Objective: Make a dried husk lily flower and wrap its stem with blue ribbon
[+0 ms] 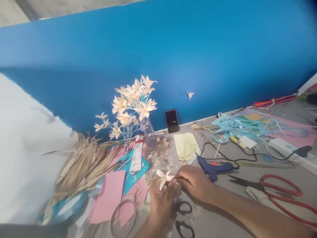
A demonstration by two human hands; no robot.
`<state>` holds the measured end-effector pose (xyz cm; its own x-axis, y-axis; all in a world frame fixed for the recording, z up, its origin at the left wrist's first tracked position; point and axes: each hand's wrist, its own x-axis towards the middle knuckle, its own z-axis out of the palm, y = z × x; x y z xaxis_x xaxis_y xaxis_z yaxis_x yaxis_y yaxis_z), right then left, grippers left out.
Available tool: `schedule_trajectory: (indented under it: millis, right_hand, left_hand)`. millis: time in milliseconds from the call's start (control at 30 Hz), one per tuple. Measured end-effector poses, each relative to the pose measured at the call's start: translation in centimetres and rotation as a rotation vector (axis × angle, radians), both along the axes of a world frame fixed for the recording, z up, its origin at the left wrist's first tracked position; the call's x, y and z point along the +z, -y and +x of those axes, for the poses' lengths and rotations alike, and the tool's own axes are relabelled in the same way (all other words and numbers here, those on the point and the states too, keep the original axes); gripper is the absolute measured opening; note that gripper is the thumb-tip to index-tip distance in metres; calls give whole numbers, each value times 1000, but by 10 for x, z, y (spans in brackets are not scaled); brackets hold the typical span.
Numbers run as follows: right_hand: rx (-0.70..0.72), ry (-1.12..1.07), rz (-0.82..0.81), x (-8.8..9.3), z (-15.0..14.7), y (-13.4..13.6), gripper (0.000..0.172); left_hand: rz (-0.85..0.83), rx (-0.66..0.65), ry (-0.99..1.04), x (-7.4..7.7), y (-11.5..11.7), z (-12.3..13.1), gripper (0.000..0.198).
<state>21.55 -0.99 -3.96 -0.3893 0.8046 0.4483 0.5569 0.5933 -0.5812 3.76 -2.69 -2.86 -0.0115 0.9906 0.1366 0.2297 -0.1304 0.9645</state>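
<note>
My left hand [159, 200] is closed around the base of a cream, petalled artificial flower [163, 178], which opens upward above the fingers. Right beside it, my right hand [194, 181] has its fingertips pinched together near the flower's base; whatever lies between them is hidden. Black-handled scissors [184, 208] lie on the table just below the hands. A blue glue gun [214, 167] rests to the right of my right hand. Beyond the hands, small husk scraps [162, 157] are scattered over the table.
Finished-looking cream flowers [133, 99] stand in a clear bottle [148, 130] against the blue wall. A phone [171, 120] leans there. Dried husks [79, 162] and pink paper [109, 195] lie left. Red-handled scissors [282, 185], blue ribbons [232, 127] and a power strip [292, 152] lie right.
</note>
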Motion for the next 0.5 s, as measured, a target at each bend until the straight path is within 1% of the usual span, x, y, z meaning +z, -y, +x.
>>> schedule_trajectory:
  millis: [100, 167, 233, 300, 400, 500]
  right_hand:
    - [-3, -2, 37, -1, -4, 3, 21]
    - [-16, -40, 49, -3, -6, 4, 21]
    - [-21, -82, 59, -4, -7, 4, 21]
    - [-10, -99, 69, -4, -7, 4, 21]
    - [-6, -87, 76, -4, -7, 4, 22]
    - [-10, -71, 54, -4, -8, 4, 21]
  left_hand:
    - [43, 79, -30, -15, 0, 0, 35]
    - [76, 79, -10, -20, -2, 1, 39]
    - [91, 41, 24, -21, -3, 2, 45]
    - [55, 38, 44, -20, -2, 1, 46]
    - [-34, 111, 61, -21, -2, -2, 45]
    - [-25, 167, 110, -24, -3, -4, 45]
